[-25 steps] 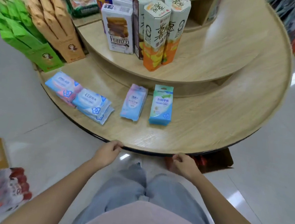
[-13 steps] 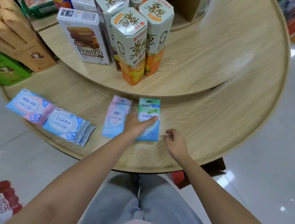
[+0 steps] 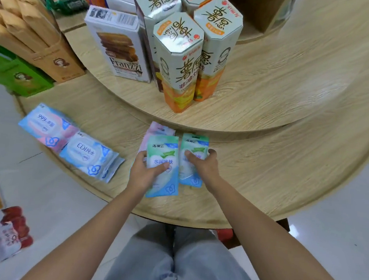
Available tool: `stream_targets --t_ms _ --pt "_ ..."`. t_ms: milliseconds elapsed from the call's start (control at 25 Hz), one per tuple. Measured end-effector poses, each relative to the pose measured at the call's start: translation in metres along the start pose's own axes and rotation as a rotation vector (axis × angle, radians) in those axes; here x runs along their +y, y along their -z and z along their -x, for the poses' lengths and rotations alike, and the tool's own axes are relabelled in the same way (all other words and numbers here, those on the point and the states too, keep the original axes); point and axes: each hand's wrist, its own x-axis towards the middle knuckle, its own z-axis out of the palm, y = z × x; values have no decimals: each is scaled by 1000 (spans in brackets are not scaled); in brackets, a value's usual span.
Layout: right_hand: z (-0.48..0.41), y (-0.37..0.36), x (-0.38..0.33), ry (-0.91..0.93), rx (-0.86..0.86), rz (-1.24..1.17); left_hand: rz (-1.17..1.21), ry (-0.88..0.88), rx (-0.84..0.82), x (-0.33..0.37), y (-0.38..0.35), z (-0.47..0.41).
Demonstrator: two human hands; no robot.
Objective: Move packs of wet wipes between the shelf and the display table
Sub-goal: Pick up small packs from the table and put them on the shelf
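Both hands work at the front of the lower ring of the table (image 3: 276,170). Left hand (image 3: 145,172) grips a green pack (image 3: 164,148), thumb across its face and fingers behind. It looks raised and tilted, its top edge overlapping the pink pack (image 3: 157,129). Right hand (image 3: 201,163) clamps a second green pack (image 3: 187,174), fingers curled over the top and thumb on the far side. Cannot tell if this one is off the wood yet. The two green packs sit side by side, nearly touching. The pink pack lies flat just behind them, mostly covered. The 999 pack (image 3: 46,125) and EDI pack (image 3: 91,154) lie overlapping near the left rim, well apart from the hands, untouched. Snack boxes (image 3: 178,72) stand on the upper tier (image 3: 273,80), not part of the task. No shelf is in view. Progress looks like the pick-up stage, with two packs in hand and none delivered as far as shown. What is left is probably to carry these two to the shelf, then the pink pack and the two big ones. The direction of transfer is a guess.
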Motion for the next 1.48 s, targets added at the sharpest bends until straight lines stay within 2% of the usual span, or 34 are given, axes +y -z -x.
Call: stream_targets --t_ms 120,320,480,600,720,840,1080,1360,1480 --pt "-9 -10 10 25 113 182 141 40 -23 -9 15 13" --pt "2 2 32 89 106 -15 268 103 -111 -25 23 27" --pt "31 24 37 215 231 78 212 75 -167 -23 15 39" --pt "59 42 49 238 202 -43 90 -10 -249 -18 8 43" --pt "96 55 72 217 249 -193 -49 -86 -357 -7 3 45" --pt "141 49 105 144 366 -492 -205 -135 -564 6 -9 47" --pt "235 15 188 -54 774 -875 -565 -185 -1030 -4 -62 105" --pt "356 -52 301 -290 1264 -1345 -931 -255 -1539 -100 -105 242" --pt "402 -85 342 -359 1438 -1498 -1093 -295 -1673 -152 -103 304"
